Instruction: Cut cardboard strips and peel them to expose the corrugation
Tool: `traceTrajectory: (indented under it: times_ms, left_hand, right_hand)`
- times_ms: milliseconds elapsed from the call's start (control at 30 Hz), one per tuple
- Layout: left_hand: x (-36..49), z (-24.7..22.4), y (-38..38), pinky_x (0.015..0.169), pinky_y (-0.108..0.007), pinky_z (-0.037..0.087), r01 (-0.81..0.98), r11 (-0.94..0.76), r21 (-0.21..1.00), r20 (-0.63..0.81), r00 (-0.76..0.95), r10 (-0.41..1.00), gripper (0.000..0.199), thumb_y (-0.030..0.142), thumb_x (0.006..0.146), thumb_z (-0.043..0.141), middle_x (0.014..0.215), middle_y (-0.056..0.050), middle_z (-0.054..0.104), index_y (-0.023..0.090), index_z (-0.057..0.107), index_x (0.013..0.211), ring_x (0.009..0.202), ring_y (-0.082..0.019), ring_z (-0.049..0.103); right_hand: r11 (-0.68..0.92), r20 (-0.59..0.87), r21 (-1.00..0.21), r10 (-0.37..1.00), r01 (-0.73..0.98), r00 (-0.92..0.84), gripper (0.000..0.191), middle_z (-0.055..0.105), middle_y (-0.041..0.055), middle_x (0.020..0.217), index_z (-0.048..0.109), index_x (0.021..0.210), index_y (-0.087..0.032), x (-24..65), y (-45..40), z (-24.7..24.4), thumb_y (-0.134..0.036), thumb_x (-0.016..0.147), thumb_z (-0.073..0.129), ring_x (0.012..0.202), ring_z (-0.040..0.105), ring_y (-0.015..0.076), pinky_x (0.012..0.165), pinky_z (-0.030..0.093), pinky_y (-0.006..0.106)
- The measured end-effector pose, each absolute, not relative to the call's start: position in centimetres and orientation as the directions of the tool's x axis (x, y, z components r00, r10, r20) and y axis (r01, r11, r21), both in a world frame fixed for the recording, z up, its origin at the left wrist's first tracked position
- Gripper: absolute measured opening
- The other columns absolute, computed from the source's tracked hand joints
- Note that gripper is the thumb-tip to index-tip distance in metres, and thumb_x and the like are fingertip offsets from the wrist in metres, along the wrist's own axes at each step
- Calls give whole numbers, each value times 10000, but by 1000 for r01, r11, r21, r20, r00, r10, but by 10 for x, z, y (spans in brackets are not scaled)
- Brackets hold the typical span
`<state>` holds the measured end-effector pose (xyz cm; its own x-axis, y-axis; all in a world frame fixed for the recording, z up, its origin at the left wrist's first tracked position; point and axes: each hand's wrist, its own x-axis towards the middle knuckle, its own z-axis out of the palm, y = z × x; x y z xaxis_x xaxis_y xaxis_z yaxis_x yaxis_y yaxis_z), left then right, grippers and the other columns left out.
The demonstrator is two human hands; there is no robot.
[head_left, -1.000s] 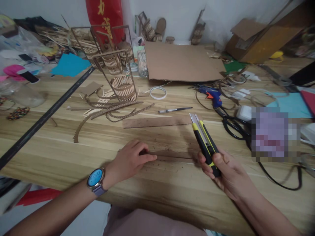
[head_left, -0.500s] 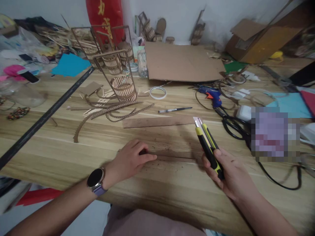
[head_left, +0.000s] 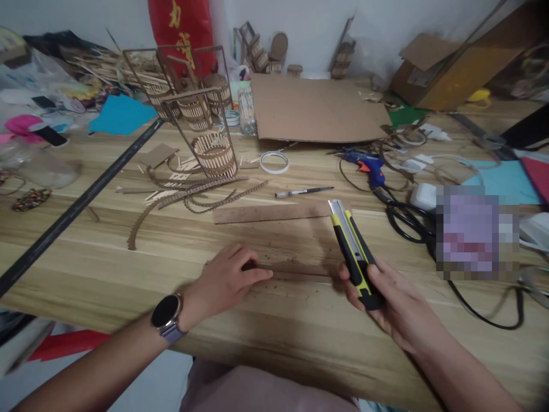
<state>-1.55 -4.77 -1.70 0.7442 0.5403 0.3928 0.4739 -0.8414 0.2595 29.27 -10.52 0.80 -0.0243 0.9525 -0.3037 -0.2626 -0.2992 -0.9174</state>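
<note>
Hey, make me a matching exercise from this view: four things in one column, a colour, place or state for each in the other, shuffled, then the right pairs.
1. Utility knife
2. Glue gun
3. Wristwatch
4. Nearer brown strip

A. Blue, with an orange trigger
B. Under the left hand
C. Held in the right hand
D. Screen dark

Pairs: 1-C, 2-A, 3-D, 4-B

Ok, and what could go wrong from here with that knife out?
The utility knife in the right hand has its blade exposed, so a slip might cut the left hand resting at the cardboard strip. That strip seems to lie directly on the wooden tabletop, which could get scored.
</note>
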Motion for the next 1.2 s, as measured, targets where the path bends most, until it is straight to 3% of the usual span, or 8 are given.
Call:
traceTrajectory:
  times_ms: [100, 200, 533, 833, 900, 967, 1067, 1200]
  left_hand:
    - [-15, -17, -48, 743, -296, 456, 471, -848, 243, 403, 746, 530, 358, 59, 977, 474, 995, -49, 589, 262, 695, 1172, 870, -193, 527]
    - [-16, -18, -48, 739, -302, 460, 474, -850, 229, 399, 751, 526, 362, 57, 976, 471, 996, -52, 593, 260, 694, 1176, 868, -196, 530]
    - [-15, -17, -48, 738, -296, 455, 480, -846, 231, 408, 742, 532, 370, 45, 963, 468, 993, -47, 592, 263, 697, 1154, 867, -189, 531]
    - [-15, -18, -48, 744, -300, 456, 484, -845, 226, 402, 744, 533, 372, 45, 954, 476, 995, -49, 594, 265, 703, 1148, 863, -189, 529]
    - [-15, -18, -48, 743, -300, 459, 484, -846, 223, 403, 745, 532, 367, 47, 954, 478, 993, -49, 594, 263, 703, 1149, 861, -189, 530]
    - [-15, -18, -48, 745, -301, 464, 485, -846, 221, 404, 744, 532, 368, 46, 953, 478, 991, -49, 593, 261, 700, 1153, 864, -190, 532]
    - [-16, -18, -48, 739, -303, 465, 482, -849, 218, 400, 749, 528, 368, 46, 955, 474, 991, -53, 594, 258, 696, 1158, 860, -191, 533]
    - [-16, -18, -48, 743, -302, 462, 482, -850, 214, 387, 757, 527, 369, 48, 961, 472, 998, -53, 598, 259, 692, 1168, 865, -190, 534]
  right_hand:
    - [-313, -285, -899, 949, -304, -135, 330, 718, 66, 990, 735, 1065, -247, 295, -108, 9, -460, 825, 813, 721, 618, 124, 596, 540, 235]
    - [-318, -269, -896, 944, -309, -190, 305, 719, 70, 997, 746, 1037, -259, 295, -108, 11, -442, 810, 833, 765, 627, 138, 620, 544, 246]
    - [-274, -260, -931, 961, -241, -90, 405, 610, 12, 789, 660, 879, -212, 298, -108, -1, -605, 834, 747, 525, 434, 56, 398, 353, 160]
    - [-308, -322, -932, 945, -189, 49, 581, 554, -33, 602, 545, 730, -214, 294, -106, 0, -747, 697, 774, 366, 292, 29, 286, 158, 160]
    - [-299, -309, -937, 951, -179, 28, 575, 552, -31, 583, 564, 726, -211, 294, -105, 3, -752, 714, 757, 370, 300, 38, 292, 200, 176]
    - [-271, -277, -945, 961, -182, 7, 545, 603, -6, 623, 624, 790, -206, 296, -105, 5, -734, 744, 747, 422, 401, 70, 350, 343, 205]
    - [-291, -296, -925, 955, -244, -17, 447, 717, 53, 858, 685, 968, -223, 301, -106, 7, -606, 772, 805, 637, 591, 134, 545, 524, 255]
    - [-326, -319, -893, 945, -309, -75, 368, 682, 38, 872, 683, 951, -240, 305, -108, 6, -538, 784, 819, 583, 520, 107, 435, 440, 209]
